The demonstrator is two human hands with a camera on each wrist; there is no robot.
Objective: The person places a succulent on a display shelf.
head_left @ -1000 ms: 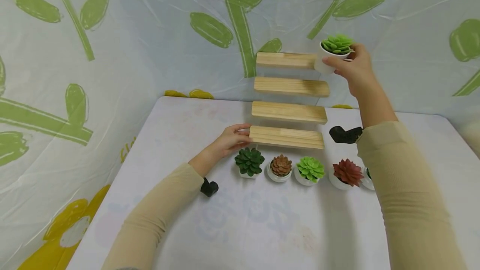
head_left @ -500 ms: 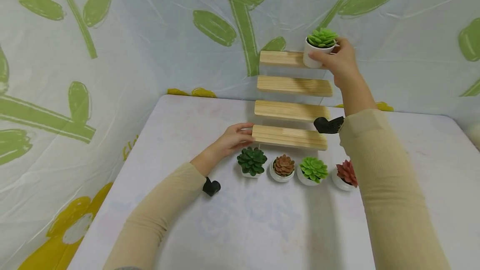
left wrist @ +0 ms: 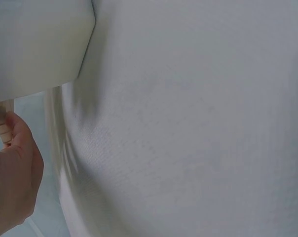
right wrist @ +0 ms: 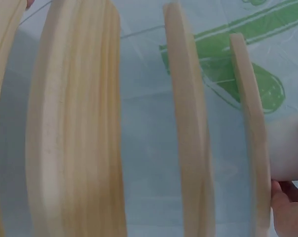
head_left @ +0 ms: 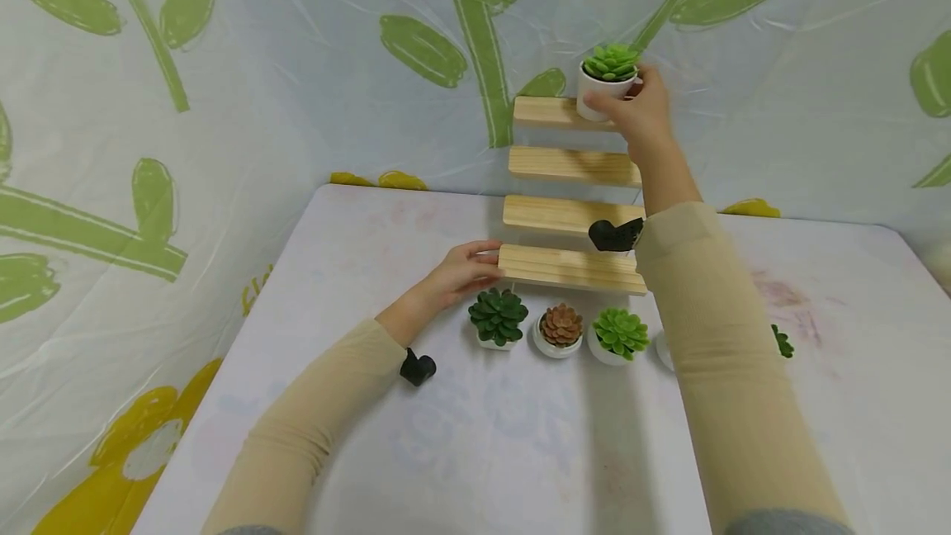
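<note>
My right hand [head_left: 645,114] grips the white pot of a bright green artificial succulent [head_left: 609,64] at the top board [head_left: 544,111] of a four-tier wooden plant shelf. In the right wrist view the white pot [right wrist: 287,150] stands against that board, with fingers beside it; whether its full weight rests there I cannot tell. My left hand [head_left: 462,275] holds the left end of the lowest board [head_left: 572,268], thumb and fingers about its edge. The left wrist view shows this hand [left wrist: 18,173] pinching a piece of wood [left wrist: 3,123].
Before the shelf stand potted succulents: dark green [head_left: 498,318], brown [head_left: 560,326] and light green [head_left: 621,333]. My right sleeve [head_left: 721,345] covers most of another white pot [head_left: 664,350] and a plant with dark leaves [head_left: 783,341]. A patterned cloth [head_left: 312,64] hangs behind the table.
My right hand has carried the bright green succulent leftward, from the top board's right end to farther in over it. The left hand keeps its hold on the lowest board.
</note>
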